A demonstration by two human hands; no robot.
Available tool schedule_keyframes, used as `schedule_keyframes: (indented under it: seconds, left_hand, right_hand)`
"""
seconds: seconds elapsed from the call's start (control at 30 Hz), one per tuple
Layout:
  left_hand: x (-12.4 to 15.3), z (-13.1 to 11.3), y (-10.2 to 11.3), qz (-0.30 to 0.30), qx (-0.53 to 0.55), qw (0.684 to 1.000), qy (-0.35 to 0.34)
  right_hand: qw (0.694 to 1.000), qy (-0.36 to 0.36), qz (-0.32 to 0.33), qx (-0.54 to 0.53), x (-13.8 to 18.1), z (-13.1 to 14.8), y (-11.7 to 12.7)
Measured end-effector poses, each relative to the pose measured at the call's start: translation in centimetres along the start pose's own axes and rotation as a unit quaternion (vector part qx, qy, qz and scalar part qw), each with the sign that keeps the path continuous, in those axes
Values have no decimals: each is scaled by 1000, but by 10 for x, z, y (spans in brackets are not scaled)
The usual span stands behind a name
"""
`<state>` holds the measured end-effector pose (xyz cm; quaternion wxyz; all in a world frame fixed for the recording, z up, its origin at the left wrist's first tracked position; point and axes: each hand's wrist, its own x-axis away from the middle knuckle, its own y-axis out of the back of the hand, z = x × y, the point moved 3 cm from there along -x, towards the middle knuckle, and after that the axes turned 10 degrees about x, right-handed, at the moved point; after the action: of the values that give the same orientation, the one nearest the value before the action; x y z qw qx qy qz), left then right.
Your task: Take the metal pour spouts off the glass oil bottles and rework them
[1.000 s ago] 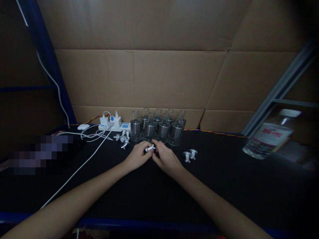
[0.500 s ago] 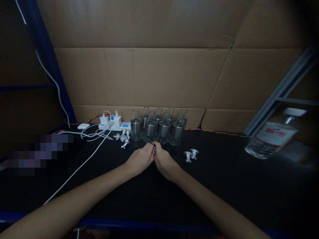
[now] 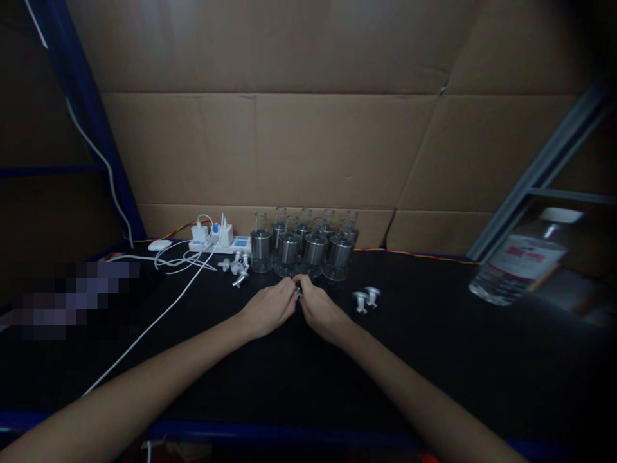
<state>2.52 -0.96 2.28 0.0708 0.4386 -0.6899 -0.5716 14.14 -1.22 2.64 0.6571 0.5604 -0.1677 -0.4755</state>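
Observation:
My left hand (image 3: 270, 307) and my right hand (image 3: 319, 310) meet in front of the bottles, fingers closed together. Between their fingertips shows a small silvery metal piece (image 3: 299, 292), mostly hidden, so its kind cannot be made out. Just behind stand several clear glass bottles (image 3: 288, 247) with metal sleeves inside, grouped in rows. To the right of my hands, two silvery stopper-like pieces (image 3: 360, 301) rest on the black table (image 3: 414, 360). More such pieces (image 3: 239, 276) lie in a cluster left of the bottles.
A white power strip (image 3: 241, 244) with plugs and looped white cables (image 3: 186, 260) is at the back left. A large labelled plastic bottle (image 3: 520, 263) stands on the right. Cardboard (image 3: 318, 148) lines the back, and a blue post (image 3: 91, 122) rises at left.
The view has shifted slightly, so the table things appear a little further left. My hands stay together around the small metal piece, with hardly any movement.

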Motion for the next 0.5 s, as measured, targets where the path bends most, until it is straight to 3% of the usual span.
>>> schedule_keyframes:
  seconds: [0.17,0.27,0.4,0.5]
  left_hand:
    - [-1,2,6,-50,87,995,-6]
    - [-1,7,11,-102,125,987,-1]
    - [0,14,16,-185,152,971,24]
    - [0,14,18,-195,190,962,18]
  right_hand:
    - [998,44,-55,-3,-5,-3,3]
    - [996,29,-84,30,-5,-6,9]
    - [989,-34,-70,129,-3,-9,15]
    - [978,-57,-30,201,-1,-9,15]
